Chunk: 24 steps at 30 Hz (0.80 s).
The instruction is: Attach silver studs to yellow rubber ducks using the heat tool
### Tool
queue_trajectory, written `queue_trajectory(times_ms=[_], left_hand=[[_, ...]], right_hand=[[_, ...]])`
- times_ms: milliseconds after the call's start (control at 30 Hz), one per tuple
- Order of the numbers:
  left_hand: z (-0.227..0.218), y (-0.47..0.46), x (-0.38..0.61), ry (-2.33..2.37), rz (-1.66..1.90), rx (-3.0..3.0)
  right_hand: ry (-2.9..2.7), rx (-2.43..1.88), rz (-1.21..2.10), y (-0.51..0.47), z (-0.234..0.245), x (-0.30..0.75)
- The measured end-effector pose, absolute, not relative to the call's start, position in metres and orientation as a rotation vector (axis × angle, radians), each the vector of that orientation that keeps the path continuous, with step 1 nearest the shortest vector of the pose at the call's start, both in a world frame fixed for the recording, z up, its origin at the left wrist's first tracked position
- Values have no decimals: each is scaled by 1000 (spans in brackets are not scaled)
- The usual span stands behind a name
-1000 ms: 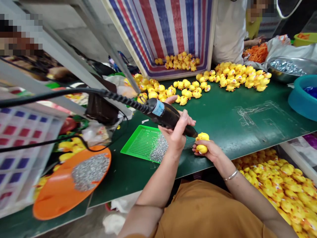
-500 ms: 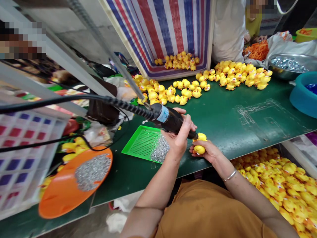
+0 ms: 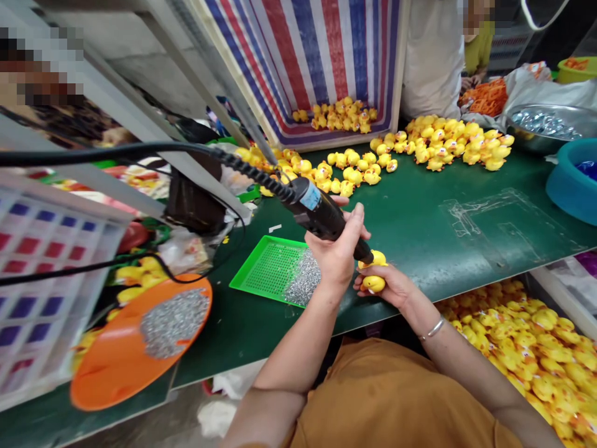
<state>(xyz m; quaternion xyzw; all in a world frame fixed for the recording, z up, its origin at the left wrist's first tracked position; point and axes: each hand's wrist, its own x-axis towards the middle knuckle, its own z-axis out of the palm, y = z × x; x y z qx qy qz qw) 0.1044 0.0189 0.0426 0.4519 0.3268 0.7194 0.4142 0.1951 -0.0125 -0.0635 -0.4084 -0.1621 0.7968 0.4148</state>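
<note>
My left hand (image 3: 336,252) is wrapped round a black electric screwdriver (image 3: 321,213) with a blue label, its cord running off to the left. The driver slants down to the right, its tip at a yellow toy duck (image 3: 374,284). Close over the table's front edge, my right hand (image 3: 394,285) has its fingers closed round that duck. The duck's underside and the driver's bit are hidden. Beside my left forearm lies a green perforated tray (image 3: 261,267) with small silver screws (image 3: 304,279) heaped at its right end.
An orange dish (image 3: 105,373) of screws sits at the left. Behind my hands are loose ducks (image 3: 347,172) and a striped-lined box (image 3: 326,56). A blue basin (image 3: 566,186) stands at the right, and a bin of ducks (image 3: 536,342) lies below the edge.
The screwdriver's rear end has moved slightly right, so the tool stands a little steeper. Its cord has shifted upward. Both hands keep their hold, and the duck has moved slightly left.
</note>
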Motion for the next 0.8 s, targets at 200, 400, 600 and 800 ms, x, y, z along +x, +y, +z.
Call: queue_trajectory(times_ms=[200, 400, 600, 800], left_hand=[[45, 15, 104, 843, 1857, 1080], [46, 11, 104, 799, 1852, 1093], [37, 8, 97, 705, 1747, 1174], [43, 8, 96, 668, 1833, 1174]], right_hand=[[-440, -979, 1948, -16, -64, 187], [-460, -946, 1921, -17, -60, 184], [-465, -949, 1948, -19, -60, 184], [-462, -955, 1843, -9, -57, 185]])
